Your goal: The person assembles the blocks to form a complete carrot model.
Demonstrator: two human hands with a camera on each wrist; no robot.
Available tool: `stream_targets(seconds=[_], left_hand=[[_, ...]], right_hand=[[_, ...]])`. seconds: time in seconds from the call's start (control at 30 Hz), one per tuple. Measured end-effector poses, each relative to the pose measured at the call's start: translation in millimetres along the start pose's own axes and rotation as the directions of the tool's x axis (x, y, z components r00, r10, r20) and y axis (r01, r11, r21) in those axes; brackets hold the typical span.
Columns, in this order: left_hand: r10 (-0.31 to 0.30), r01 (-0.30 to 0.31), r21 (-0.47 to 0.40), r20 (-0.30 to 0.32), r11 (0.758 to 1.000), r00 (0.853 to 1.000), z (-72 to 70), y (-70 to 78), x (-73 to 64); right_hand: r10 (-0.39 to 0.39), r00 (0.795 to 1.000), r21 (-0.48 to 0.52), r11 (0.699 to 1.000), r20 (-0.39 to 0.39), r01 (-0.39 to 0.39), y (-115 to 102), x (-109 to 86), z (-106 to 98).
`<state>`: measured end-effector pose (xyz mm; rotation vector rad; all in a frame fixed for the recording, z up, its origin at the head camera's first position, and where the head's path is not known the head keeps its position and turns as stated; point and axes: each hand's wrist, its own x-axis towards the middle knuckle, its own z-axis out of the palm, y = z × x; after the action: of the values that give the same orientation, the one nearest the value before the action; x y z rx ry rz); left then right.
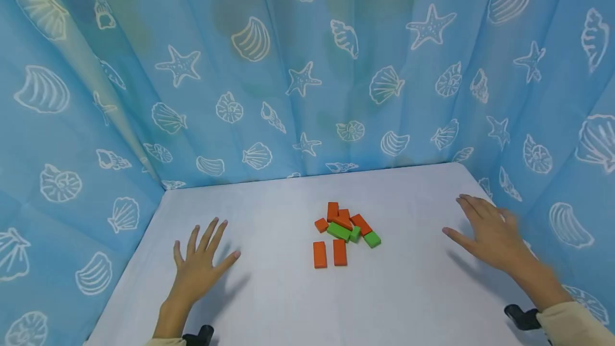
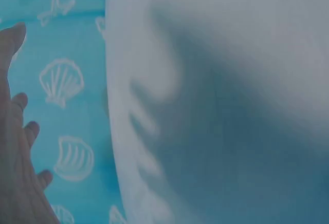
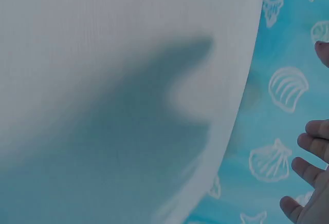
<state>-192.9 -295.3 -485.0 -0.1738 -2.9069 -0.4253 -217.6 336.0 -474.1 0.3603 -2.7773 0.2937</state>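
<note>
In the head view, several orange and green blocks lie in a loose cluster at the middle of the white table. An orange block and another orange block lie side by side in front of the pile. Among the rest are a long green block and a small green block at the right edge. My left hand hovers left of the blocks, fingers spread, holding nothing. Over the table's right side, my right hand is also spread and holds nothing. Both wrist views show only fingers and shadows, no blocks.
A white table spans the space below the hands. Behind it and at both sides hangs a blue curtain with white shell and starfish prints. Black wrist mounts sit near the sleeves.
</note>
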Motion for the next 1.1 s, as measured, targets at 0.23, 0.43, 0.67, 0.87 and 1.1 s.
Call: stream_targets(seconds=[0.23,0.43,0.67,0.87,1.1], left_hand=[[0.137,-0.142,-0.048,-0.096,0.989,0.986,14.4,42.8,14.5],[0.178,-0.183,-0.076,-0.067,0.98,0.982,31.8,67.3,14.3],[0.188,-0.191,-0.109,-0.036,0.975,0.981,46.8,82.8,11.7],[0.192,-0.193,-0.15,-0.025,0.97,0.981,55.7,90.4,10.9],[0.201,-0.199,-0.204,-0.011,0.958,0.979,65.3,99.0,10.5]], right_hand=[[-0.016,0.999,0.129,0.991,-0.042,0.021,-41.1,4.9,12.2],[-0.04,0.998,0.163,0.986,-0.045,0.047,-67.0,4.9,26.6],[-0.05,0.998,0.237,0.97,-0.034,0.057,-87.0,2.4,40.0],[-0.064,0.997,0.274,0.959,-0.032,0.071,-98.4,2.2,50.4],[-0.071,0.997,0.332,0.941,-0.006,0.069,-115.1,4.6,55.2]])
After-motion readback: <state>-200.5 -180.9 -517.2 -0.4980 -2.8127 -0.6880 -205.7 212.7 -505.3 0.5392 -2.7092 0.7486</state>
